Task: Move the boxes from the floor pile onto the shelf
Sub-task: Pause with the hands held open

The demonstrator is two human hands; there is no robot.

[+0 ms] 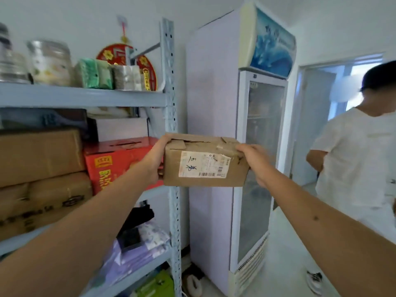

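Hidden, cropped and blurred parts

The label [204, 164] print is unreadable; the brown cartons [40, 157] run off the left edge; the shelf jars [50, 63] are blurred.

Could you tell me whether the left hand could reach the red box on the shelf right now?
Probably not: the left hand is close beside the red box, but grips the cardboard box together with the right hand.

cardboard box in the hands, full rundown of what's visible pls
The cardboard box is small, brown and worn, its top flaps creased, torn and held with peeling tape. A white shipping label with a barcode and blue handwriting sits on the side facing the camera. It is held roughly level in the air, resting on nothing, in front of the shelf upright and beside the red carton. The left hand grips its left end and the right hand its right end, fingers curled over the top edge.
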